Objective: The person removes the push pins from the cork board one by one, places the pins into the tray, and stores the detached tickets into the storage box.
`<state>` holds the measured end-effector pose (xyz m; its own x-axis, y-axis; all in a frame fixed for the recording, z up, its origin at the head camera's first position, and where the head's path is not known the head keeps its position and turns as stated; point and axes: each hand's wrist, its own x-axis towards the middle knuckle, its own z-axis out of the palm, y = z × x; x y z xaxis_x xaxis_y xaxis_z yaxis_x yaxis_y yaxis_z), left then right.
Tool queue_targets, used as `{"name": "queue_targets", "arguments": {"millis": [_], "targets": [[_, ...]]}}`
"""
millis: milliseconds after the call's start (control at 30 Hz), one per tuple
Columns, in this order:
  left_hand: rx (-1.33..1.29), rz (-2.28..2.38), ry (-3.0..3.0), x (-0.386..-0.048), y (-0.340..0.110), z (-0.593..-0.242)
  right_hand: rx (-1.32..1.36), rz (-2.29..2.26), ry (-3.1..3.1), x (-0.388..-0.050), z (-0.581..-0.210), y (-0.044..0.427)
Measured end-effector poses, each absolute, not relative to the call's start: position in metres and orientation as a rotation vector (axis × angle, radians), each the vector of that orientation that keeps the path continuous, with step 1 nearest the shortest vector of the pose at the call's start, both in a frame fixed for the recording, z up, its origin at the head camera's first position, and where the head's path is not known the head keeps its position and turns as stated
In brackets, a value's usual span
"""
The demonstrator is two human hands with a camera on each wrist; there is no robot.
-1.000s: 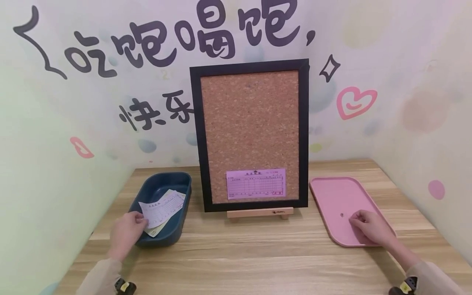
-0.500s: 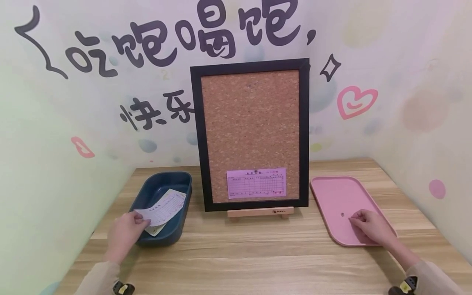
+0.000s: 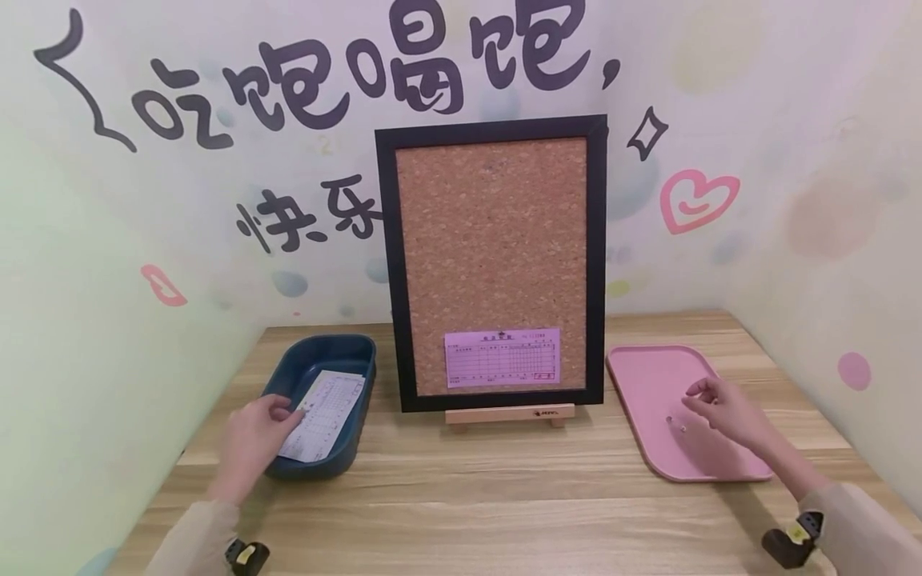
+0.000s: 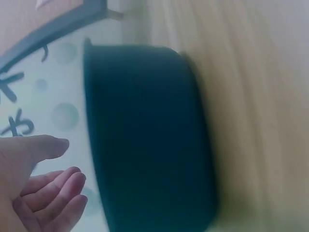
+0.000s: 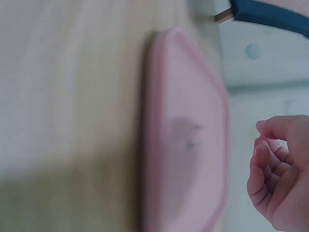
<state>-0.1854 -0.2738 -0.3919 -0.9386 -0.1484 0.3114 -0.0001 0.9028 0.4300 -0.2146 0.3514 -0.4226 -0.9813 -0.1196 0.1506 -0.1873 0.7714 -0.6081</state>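
Blue bin (image 3: pixel 347 458) sits near table's (image 3: pixel 461 500) left edge, left hand (image 3: pixel 254 434) above, grip apart; right hand (image 3: pixel 729 412) above tray (image 3: pixel 655 382), grip unclear.

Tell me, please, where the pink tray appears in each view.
Head: the pink tray, right of centre, partly covered by the right hand.
Left wrist: not in it.
Right wrist: middle, blurred, left of the right hand.
Shared landmark: the framed cork board, central in head, top left in left wrist, top right in right wrist.
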Motion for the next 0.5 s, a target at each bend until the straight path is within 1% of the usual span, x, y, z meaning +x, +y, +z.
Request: {"name": "queue_targets", "arguments": {"millis": [233, 500], "targets": [[-0.009, -0.689, -2.632, -0.194, -0.233, -0.375, 0.328, 0.945, -2.81, -0.229, -0.385, 0.324], [-0.248, -0.913, -2.437, -0.211, -0.185, -0.369, 0.397, 0.83, -2.713, -0.243, -0.35, 0.273]]}}
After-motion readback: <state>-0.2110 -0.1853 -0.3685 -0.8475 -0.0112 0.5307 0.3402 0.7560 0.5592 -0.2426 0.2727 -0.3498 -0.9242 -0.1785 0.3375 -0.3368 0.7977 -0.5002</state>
